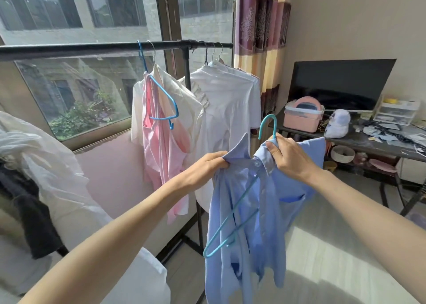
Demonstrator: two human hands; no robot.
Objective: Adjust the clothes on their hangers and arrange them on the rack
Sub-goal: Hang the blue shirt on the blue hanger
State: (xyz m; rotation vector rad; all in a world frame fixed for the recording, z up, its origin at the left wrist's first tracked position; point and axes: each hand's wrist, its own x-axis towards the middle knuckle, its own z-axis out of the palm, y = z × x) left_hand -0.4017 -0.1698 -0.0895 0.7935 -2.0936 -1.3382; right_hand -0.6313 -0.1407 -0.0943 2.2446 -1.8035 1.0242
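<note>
My left hand (208, 163) pinches the collar of the blue shirt (251, 213); my right hand (289, 156) grips the shirt's other shoulder at the neck of its teal hanger (232, 209). The shirt hangs just in front of the rack (92, 49), below its rail, beside the white shirts (228, 110).

Left arm: bare, reaching up from the lower left, forearm angled toward the centre.
Left hand (208, 165): back of the hand facing the camera, fingers curled, pinching a fold of cloth.
Right arm: bare, coming in from the lower right, wrist bent.
Right hand (289, 157): raised slightly higher than the left, thumb and fingers gripping cloth.
</note>
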